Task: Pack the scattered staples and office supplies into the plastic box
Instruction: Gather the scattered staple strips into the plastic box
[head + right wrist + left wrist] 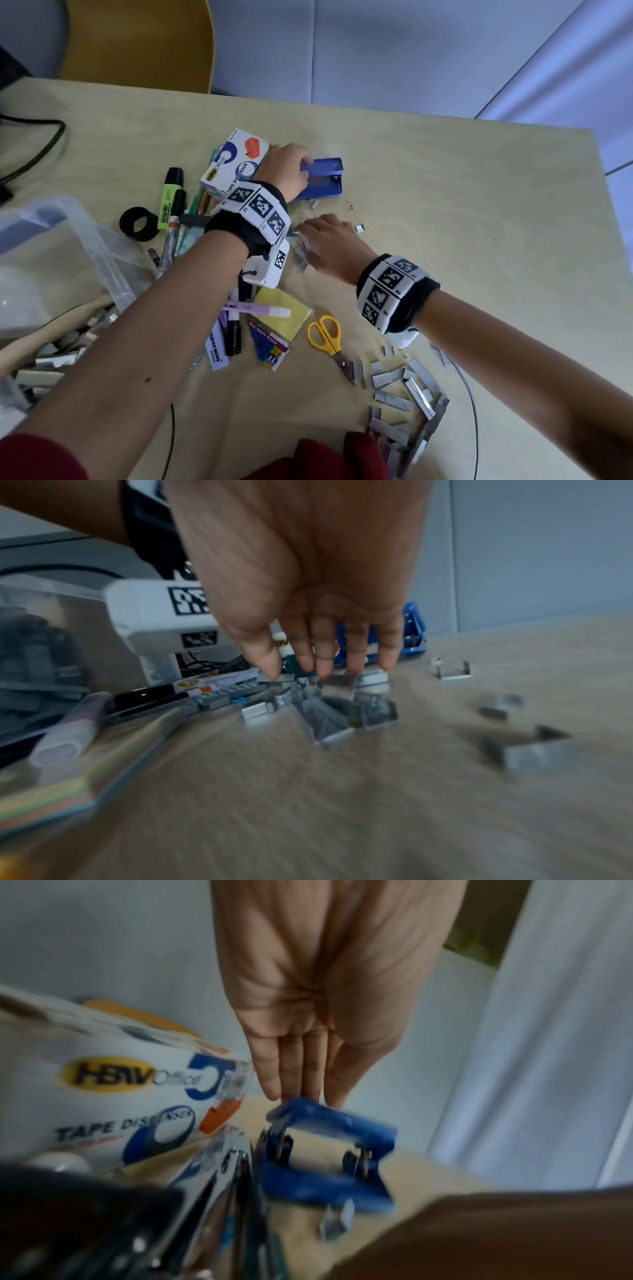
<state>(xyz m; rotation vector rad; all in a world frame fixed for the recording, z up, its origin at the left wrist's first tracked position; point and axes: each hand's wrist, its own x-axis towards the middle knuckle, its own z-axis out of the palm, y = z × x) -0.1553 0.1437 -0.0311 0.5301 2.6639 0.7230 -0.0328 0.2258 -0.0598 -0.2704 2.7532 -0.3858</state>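
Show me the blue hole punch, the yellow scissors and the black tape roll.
blue hole punch (325, 178), head view, top lever.
yellow scissors (323, 334), head view, handle loops.
black tape roll (138, 224), head view, outer band.

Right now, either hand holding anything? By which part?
Nothing gripped. Left hand touches blue hole punch at its lever end; right hand reaches open over loose metal staples.
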